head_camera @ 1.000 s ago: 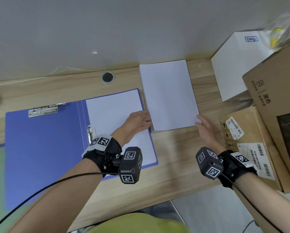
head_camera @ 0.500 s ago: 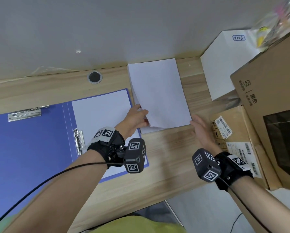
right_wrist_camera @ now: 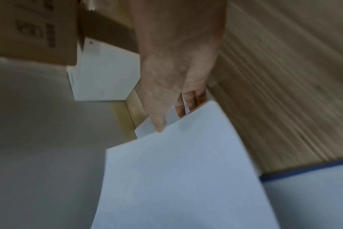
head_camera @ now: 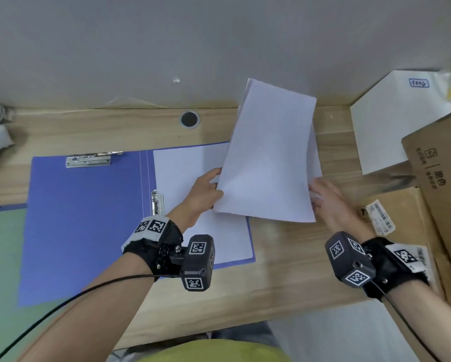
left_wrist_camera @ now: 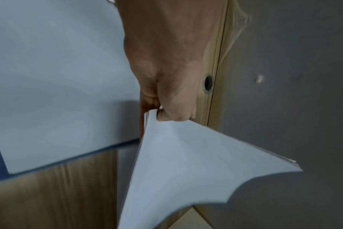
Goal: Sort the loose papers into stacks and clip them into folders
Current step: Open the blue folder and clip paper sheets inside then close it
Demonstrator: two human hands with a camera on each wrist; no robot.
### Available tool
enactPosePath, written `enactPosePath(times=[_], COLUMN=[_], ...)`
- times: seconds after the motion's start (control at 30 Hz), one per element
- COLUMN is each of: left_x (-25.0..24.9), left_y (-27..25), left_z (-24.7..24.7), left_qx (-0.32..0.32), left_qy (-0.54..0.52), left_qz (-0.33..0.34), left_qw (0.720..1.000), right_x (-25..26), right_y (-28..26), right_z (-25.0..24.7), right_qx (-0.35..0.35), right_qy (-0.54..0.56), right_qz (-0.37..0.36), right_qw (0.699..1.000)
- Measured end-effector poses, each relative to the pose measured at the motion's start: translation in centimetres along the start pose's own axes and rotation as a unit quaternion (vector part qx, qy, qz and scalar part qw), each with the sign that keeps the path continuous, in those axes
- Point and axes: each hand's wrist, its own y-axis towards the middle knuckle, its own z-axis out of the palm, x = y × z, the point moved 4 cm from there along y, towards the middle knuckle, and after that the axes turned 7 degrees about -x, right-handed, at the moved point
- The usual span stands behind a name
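Over the right half of the wooden desk [head_camera: 284,278], in the head view, you hold a sheaf of white paper [head_camera: 268,158] lifted and tilted, its far end toward the wall. Your left hand [head_camera: 202,192] grips its left near corner; your right hand [head_camera: 329,202] meets its right near edge. The open blue folder [head_camera: 83,226] lies flat toward the desk's left, one sheet already in it beside the spine clip [head_camera: 157,203].

In the left wrist view, thumb and curled fingers [left_wrist_camera: 174,114] pinch the corner, and the sheaf sags and fans at its far corner. I judge the lower sheets could slide out.

In the right wrist view, your fingers [right_wrist_camera: 190,100] reach under the edge, thumb on top; it is too blurred to tell how firmly. A loose hold there could let the stack splay or curl.
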Motion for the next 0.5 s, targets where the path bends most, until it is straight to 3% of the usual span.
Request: enactPosePath(times=[0.2,0.5], left_x=[2.2,3.9], left_y=[-4.7,-11.7], left_z=[-7.1,-21.4], left_qx=[0.005,-0.113], left_qy=[0.036,0.019], left_qz=[0.030,0.107], left_qw=[0.999,0.988], right_x=[-0.1,0.3], right_y=[-4.9,-15.4], right_z=[7.4,20.8], right_qx=[0.101,0.167], right_qy=[-0.053,-0.029], right_qz=[-0.050,-0.160], right_qw=[0.992,0.972])
